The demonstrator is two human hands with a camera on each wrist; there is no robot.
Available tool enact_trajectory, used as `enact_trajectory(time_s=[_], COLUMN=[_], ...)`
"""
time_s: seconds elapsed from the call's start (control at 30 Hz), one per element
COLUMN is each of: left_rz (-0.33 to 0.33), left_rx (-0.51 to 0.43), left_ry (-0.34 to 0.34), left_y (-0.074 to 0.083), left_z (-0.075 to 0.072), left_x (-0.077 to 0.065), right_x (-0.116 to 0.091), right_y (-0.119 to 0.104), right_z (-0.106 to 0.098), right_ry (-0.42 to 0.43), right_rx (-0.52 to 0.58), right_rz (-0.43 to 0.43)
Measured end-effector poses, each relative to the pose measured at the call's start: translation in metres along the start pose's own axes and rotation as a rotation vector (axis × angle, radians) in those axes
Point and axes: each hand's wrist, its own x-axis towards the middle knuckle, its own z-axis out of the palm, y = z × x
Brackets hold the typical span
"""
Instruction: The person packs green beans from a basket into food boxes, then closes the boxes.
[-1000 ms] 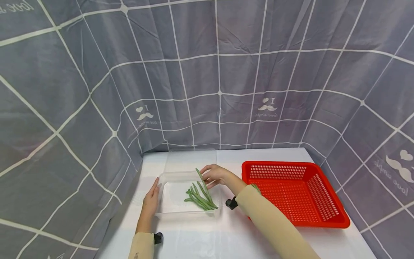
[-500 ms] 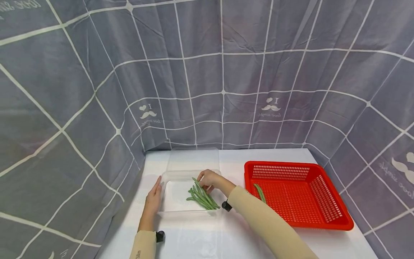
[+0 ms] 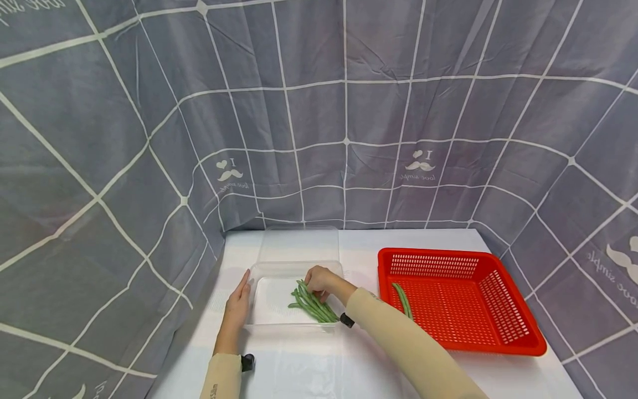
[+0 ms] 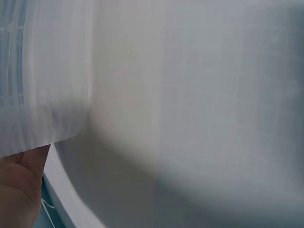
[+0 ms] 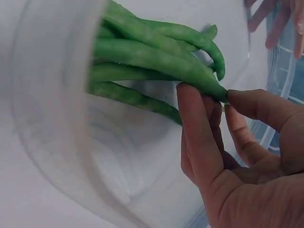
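Note:
Several green beans [image 3: 313, 306] lie bunched in the right part of a clear plastic container [image 3: 269, 293]. My right hand [image 3: 324, 281] is inside the container. In the right wrist view its thumb and fingertips pinch the tip of one green bean [image 5: 152, 59], which lies along the others. My left hand [image 3: 236, 306] rests against the container's left wall with fingers extended. The left wrist view catches only part of that hand [image 4: 21, 185], by the container's translucent side; the rest is hidden there.
A red perforated basket [image 3: 458, 343] stands on the white table to the right, with green beans [image 3: 402, 301] at its left side, partly covered by my right sleeve. A clear lid [image 3: 299, 244] lies behind the container. Grey checked cloth [image 3: 319, 166] hangs around the table.
My right hand has lowered a green bean from an upright tilt onto the bunch in the container, still pinching its end. My left hand stays at the container's side.

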Motion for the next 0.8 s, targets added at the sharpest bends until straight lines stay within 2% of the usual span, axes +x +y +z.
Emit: enact_trajectory(time_s=[0.17,0.3,0.8], left_rz=[0.002,0.0,-0.008], left_rx=[-0.001,0.002,0.01], left_ry=[-0.005,-0.011,-0.013], left_y=[0.0013,0.0006,0.0027], left_z=[0.0002,-0.0005,-0.001], left_x=[-0.0011,-0.0018,-0.0026], right_x=[0.0065,0.0102,0.0083], right_y=[0.0014,0.0034,0.0037], right_z=[0.0053,0.0087,0.0086], right_ry=[0.015,0.02,0.023], right_rx=[-0.082,-0.104,-0.077], right_rz=[0.006,0.006,-0.005])
